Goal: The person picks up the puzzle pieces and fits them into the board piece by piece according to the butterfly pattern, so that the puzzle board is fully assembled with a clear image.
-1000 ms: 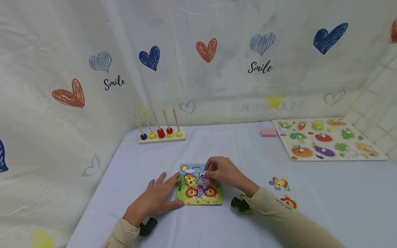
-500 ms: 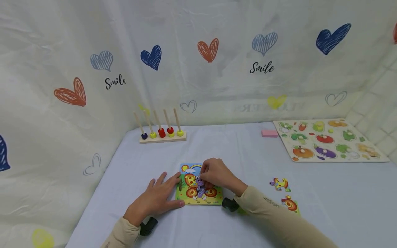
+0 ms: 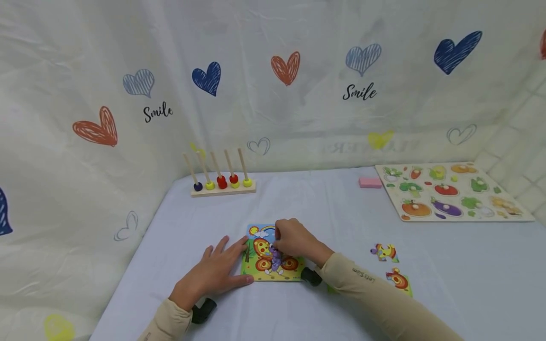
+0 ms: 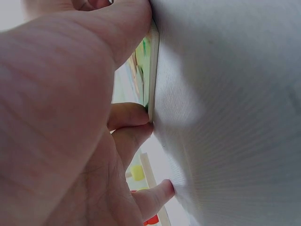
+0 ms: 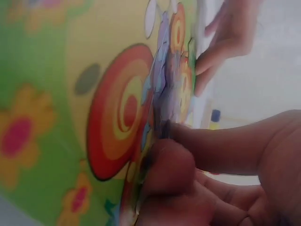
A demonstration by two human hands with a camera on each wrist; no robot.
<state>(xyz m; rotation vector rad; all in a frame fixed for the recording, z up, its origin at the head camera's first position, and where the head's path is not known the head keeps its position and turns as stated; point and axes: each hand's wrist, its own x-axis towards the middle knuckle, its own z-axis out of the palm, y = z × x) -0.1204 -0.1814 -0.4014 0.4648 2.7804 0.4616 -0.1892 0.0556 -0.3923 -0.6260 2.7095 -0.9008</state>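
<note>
A square butterfly jigsaw puzzle (image 3: pixel 266 274) lies on the white-covered table. My left hand (image 3: pixel 219 272) rests beside it with fingers spread, thumb and fingertips touching its left edge; in the left wrist view the fingertips meet the board's rim (image 4: pixel 151 75). Over the puzzle's upper right part, my right hand (image 3: pixel 295 240) pinches a puzzle piece, mostly hidden by the fingers. The right wrist view has the thumb and index finger (image 5: pixel 171 165) low against the puzzle's surface, near its purple middle. Two loose pieces, one yellow and purple (image 3: pixel 386 253) and one with an orange swirl (image 3: pixel 399 280), lie to the right.
A green bit of another piece (image 3: pixel 332 289) shows beside the right sleeve. Farther back stand a wooden bead stacker (image 3: pixel 223 192) at left, a pink block (image 3: pixel 369 183) and a vegetable peg puzzle board (image 3: pixel 458 215) at right. A curtain with printed hearts (image 3: pixel 315 123) closes the back.
My right hand has moved a little left and lower over the puzzle, its fingers pressing closer to the surface. The left hand stays in place.
</note>
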